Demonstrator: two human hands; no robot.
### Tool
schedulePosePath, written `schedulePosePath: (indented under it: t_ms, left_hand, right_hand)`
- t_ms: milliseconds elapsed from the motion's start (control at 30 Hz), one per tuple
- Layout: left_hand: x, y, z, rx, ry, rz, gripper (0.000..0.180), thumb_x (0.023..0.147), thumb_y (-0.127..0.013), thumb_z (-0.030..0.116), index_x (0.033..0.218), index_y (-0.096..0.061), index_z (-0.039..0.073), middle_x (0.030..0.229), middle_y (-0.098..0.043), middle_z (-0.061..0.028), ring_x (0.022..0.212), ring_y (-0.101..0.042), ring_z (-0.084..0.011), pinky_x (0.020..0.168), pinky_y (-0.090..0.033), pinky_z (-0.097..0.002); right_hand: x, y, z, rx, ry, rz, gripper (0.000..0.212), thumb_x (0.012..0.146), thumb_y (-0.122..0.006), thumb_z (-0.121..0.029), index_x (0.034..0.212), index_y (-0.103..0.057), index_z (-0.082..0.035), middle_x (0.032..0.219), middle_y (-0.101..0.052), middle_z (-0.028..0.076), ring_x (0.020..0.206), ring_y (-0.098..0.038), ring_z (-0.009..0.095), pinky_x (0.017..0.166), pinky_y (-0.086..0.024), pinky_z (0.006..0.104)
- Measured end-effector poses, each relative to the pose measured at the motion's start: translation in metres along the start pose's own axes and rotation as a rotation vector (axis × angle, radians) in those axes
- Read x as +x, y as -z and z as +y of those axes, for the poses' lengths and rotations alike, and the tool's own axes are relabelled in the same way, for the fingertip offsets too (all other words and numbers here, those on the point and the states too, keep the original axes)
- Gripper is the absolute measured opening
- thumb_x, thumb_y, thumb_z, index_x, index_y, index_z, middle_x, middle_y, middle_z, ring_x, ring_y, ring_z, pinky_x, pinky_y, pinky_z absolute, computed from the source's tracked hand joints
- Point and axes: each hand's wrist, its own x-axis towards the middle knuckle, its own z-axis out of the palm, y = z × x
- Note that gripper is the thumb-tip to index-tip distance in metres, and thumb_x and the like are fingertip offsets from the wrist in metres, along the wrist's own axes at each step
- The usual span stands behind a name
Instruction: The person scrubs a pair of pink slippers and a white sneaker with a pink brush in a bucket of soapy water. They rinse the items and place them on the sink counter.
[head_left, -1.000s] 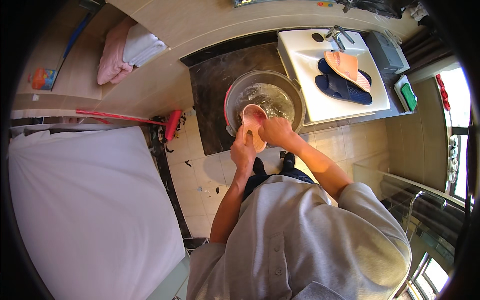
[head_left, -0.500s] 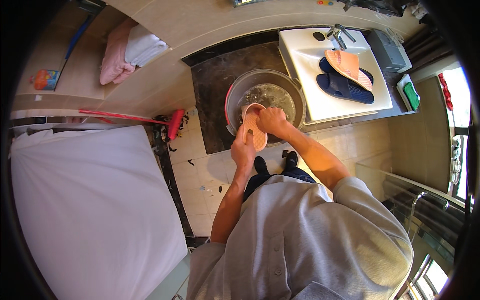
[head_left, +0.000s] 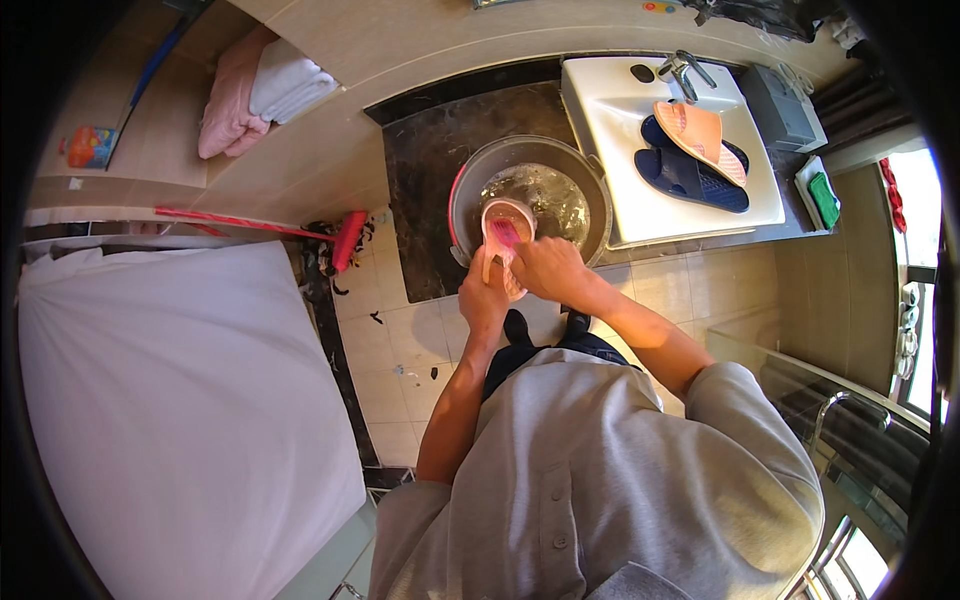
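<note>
My left hand (head_left: 484, 293) is closed around the strap end of a pale orange slipper (head_left: 509, 212), holding it tilted over the near rim of a grey bucket (head_left: 466, 190). Cloudy, bubbly water (head_left: 548, 190) lies in the bucket. Against the slipper's footbed is a small magenta brush-like item (head_left: 506, 232). The fingers of my right hand (head_left: 552, 268) are closed at it, and they partly hide it. Another orange slipper (head_left: 692, 128) rests on top of a pair of navy slippers (head_left: 668, 178) in the white sink at the right.
The bucket stands on a dark stone counter (head_left: 425, 180) beside the white sink (head_left: 600, 130) with its chrome faucet (head_left: 686, 72). A grey box (head_left: 775, 108) and a green brush (head_left: 823, 198) sit right of it. A red broom (head_left: 347, 240) and a white-covered surface (head_left: 190, 400) are at left.
My right hand has drawn back toward me along the slipper, and the magenta item has come into sight on the footbed. The slipper's near end is now more covered by my hands.
</note>
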Motion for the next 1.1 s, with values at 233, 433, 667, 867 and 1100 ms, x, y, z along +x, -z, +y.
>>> schedulePosePath:
  t_ms: [233,433,667,867,1100]
  left_hand:
    - [0.0,0.008,0.019,0.018,0.001,-0.017,0.042,0.094,-0.057,0.03,0.132,-0.063,0.016,0.105,-0.071,-0.0223,0.097,-0.068,-0.0424,0.082,-0.054,-0.0479]
    - [-0.001,0.006,0.016,0.004,0.046,-0.047,0.042,0.094,-0.055,0.032,0.133,-0.063,0.017,0.106,-0.071,-0.0213,0.098,-0.068,-0.0421,0.082,-0.054,-0.0478]
    - [-0.003,0.003,0.009,-0.012,0.015,-0.008,0.044,0.094,-0.055,0.032,0.134,-0.063,0.015,0.111,-0.071,-0.0202,0.101,-0.069,-0.0404,0.085,-0.054,-0.0464]
    - [0.0,0.005,0.015,0.056,0.015,-0.027,0.045,0.093,-0.056,0.03,0.135,-0.063,0.013,0.114,-0.07,-0.021,0.103,-0.068,-0.0403,0.087,-0.054,-0.0459]
    - [0.004,0.006,0.013,0.055,0.068,-0.064,0.045,0.093,-0.057,0.031,0.134,-0.063,0.013,0.114,-0.07,-0.0214,0.104,-0.068,-0.0406,0.089,-0.053,-0.0459]
  right_hand:
    - [0.082,-0.03,0.016,0.017,-0.225,-0.16,0.034,0.094,-0.052,-0.026,0.086,-0.076,-0.004,0.094,-0.075,0.019,0.087,-0.074,0.035,0.074,-0.059,0.0476]
    - [0.048,-0.003,0.008,0.039,-0.127,-0.202,0.032,0.093,-0.053,-0.026,0.086,-0.074,-0.001,0.082,-0.071,0.022,0.078,-0.072,0.039,0.069,-0.059,0.049]
    - [-0.034,0.042,-0.023,-0.002,-0.107,-0.057,0.025,0.085,-0.059,-0.022,0.066,-0.065,-0.006,0.069,-0.07,0.019,0.062,-0.072,0.033,0.055,-0.057,0.0446]
    - [0.018,-0.006,0.016,-0.119,-0.209,-0.118,0.026,0.089,-0.059,-0.023,0.076,-0.073,-0.006,0.083,-0.074,0.019,0.072,-0.074,0.032,0.06,-0.058,0.0419]
    - [0.041,-0.021,0.02,-0.027,-0.242,-0.166,0.033,0.088,-0.054,-0.026,0.077,-0.072,-0.001,0.077,-0.071,0.024,0.074,-0.072,0.039,0.07,-0.059,0.0497]
